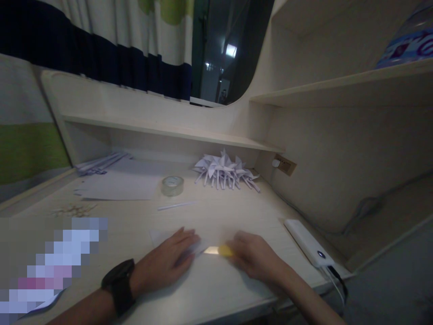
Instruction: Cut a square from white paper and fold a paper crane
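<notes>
My left hand (181,253), with a dark watch (118,282) on its wrist, lies on the desk with fingers stretched out over a piece of white paper (156,236). Most of that paper is hidden under the hand. In my closed right hand (253,255) is a yellow utility knife (225,251). Its bright blade (211,250) points left, close to the left fingertips. Motion blurs both the fingers and the knife, so whether the blade touches the paper is unclear.
Behind my hands are a thin paper stick (174,206), a roll of clear tape (172,186), white sheets (125,183), rolled paper strips (103,163) and several paper pinwheels (221,169). Small pale sticks (76,209) lie left. A white power bank (306,241) with cables sits right.
</notes>
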Demonstrator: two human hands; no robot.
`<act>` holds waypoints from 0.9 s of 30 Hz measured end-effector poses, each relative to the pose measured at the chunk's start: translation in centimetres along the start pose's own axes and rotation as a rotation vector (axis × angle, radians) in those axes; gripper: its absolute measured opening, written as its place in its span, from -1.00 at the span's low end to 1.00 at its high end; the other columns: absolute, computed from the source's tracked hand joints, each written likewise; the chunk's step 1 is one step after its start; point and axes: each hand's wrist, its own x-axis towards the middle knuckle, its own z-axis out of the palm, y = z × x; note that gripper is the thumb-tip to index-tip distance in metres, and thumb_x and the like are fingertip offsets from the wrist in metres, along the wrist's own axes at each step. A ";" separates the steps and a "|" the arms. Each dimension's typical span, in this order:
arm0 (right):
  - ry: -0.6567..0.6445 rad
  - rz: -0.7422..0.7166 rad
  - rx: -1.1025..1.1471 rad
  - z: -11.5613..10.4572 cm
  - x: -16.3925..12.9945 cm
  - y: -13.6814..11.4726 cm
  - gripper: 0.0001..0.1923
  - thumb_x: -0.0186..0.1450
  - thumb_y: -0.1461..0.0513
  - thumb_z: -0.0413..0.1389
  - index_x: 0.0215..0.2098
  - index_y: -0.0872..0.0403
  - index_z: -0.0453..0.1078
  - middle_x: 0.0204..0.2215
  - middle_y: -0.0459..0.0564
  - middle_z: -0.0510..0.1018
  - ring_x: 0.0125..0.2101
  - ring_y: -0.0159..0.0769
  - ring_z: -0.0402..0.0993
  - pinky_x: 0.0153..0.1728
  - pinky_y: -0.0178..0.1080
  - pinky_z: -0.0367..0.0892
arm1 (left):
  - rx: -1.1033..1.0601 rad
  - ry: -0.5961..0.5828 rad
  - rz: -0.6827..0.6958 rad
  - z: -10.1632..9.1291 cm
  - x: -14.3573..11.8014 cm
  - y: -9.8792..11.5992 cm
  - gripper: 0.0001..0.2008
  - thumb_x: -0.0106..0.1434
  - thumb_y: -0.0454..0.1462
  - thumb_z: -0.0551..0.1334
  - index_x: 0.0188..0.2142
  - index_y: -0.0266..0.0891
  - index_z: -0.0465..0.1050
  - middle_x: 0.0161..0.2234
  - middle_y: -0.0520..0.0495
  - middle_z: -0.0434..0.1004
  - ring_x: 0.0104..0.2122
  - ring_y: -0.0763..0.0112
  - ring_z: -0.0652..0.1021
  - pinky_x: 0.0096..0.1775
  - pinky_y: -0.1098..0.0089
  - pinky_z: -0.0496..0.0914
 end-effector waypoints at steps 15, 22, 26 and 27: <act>0.117 -0.086 0.017 2.1 0.6 1.0 -0.70 0.31 0.28 0.00 -0.03 -0.06 0.40 -0.30 0.00 0.46 -0.32 -0.28 0.30 -0.31 -0.29 0.18 | 0.011 -0.027 -0.023 -0.4 0.0 0.4 -0.63 0.36 -0.19 0.00 0.14 -0.13 0.24 0.15 -0.08 0.32 0.16 0.20 0.28 0.21 0.03 0.09; 0.035 -0.097 -0.033 1.4 0.3 0.6 -0.55 0.24 0.37 0.00 0.06 -0.09 0.32 -0.31 -0.02 0.41 -0.31 -0.27 0.27 -0.30 -0.28 0.19 | 0.002 -0.021 -0.007 -0.5 0.2 0.6 -0.65 0.37 -0.20 0.01 0.12 -0.13 0.25 0.12 -0.06 0.36 0.15 0.23 0.31 0.21 0.03 0.08; 0.016 -0.103 -0.007 0.9 0.1 0.2 -0.56 0.24 0.39 -0.02 0.05 -0.07 0.32 -0.30 -0.01 0.40 -0.31 -0.28 0.27 -0.31 -0.28 0.19 | -0.007 -0.017 -0.010 -0.3 0.2 0.4 -0.66 0.38 -0.19 0.00 0.11 -0.11 0.26 0.12 -0.04 0.37 0.15 0.25 0.31 0.21 0.04 0.07; 0.019 -0.102 -0.008 0.9 0.1 0.2 -0.56 0.24 0.39 -0.02 0.05 -0.06 0.32 -0.31 -0.01 0.40 -0.32 -0.28 0.26 -0.31 -0.28 0.19 | -0.015 -0.010 -0.013 -0.2 0.2 0.4 -0.66 0.38 -0.19 -0.01 0.12 -0.11 0.26 0.12 -0.04 0.36 0.15 0.25 0.31 0.21 0.05 0.07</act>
